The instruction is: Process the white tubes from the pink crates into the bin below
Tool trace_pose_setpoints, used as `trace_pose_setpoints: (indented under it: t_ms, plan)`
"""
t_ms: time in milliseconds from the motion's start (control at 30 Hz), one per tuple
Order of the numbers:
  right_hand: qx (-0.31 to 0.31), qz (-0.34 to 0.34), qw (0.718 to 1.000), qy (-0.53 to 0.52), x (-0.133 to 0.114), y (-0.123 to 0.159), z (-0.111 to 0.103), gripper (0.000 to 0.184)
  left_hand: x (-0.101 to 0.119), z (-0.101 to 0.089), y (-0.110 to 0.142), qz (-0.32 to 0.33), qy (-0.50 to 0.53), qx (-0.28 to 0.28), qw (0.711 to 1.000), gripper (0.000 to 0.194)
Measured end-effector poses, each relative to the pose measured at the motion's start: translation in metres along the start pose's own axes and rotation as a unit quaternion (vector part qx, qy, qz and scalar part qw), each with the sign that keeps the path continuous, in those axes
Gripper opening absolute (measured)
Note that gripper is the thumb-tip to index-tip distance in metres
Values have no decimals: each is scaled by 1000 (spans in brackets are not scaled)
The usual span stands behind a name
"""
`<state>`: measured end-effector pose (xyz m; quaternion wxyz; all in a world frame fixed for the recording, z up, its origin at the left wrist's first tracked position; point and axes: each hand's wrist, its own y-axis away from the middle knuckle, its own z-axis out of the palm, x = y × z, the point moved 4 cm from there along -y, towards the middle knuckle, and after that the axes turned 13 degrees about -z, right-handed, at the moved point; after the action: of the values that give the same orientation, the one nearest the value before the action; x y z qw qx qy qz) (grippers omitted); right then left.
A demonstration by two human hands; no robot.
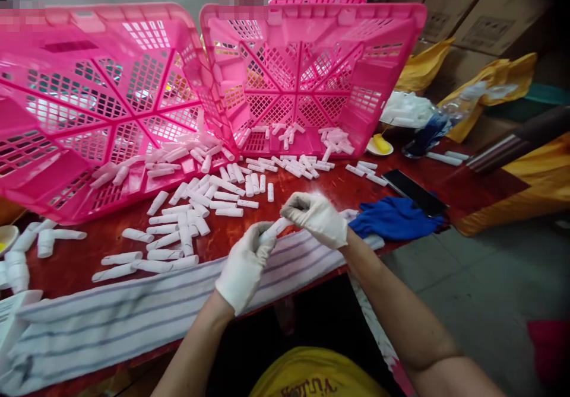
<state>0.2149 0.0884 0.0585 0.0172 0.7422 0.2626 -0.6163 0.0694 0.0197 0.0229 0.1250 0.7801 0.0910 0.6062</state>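
Observation:
Both my hands wear white gloves and meet over the front of the red table. In my left hand (246, 264) a short white paper-like tube (276, 228) is gripped, tilted up to the right. My right hand (315, 218) is closed in a pinch at the tube's upper end; its fingertips partly cover that end. Beneath the hands lies a striped towel (133, 302) along the table edge. Many similar loose white tubes (227, 196) are strewn on the table beyond and left of my left hand.
Two pink plastic baskets (297, 91) (133, 115) stand tipped on their sides at the back, with tubes inside. To the right are a blue cloth (394, 218), a dark phone (414, 192), a small dish (380, 145) and a clear bottle (463, 103). Cardboard boxes (490, 20) stand behind.

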Motion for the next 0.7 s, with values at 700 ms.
trace_pose_setpoints:
  t_ms: [700]
  plan:
    - [49,-107,988,-95,-6,33,4,20,7,27,14,-136,288,-227,920,33]
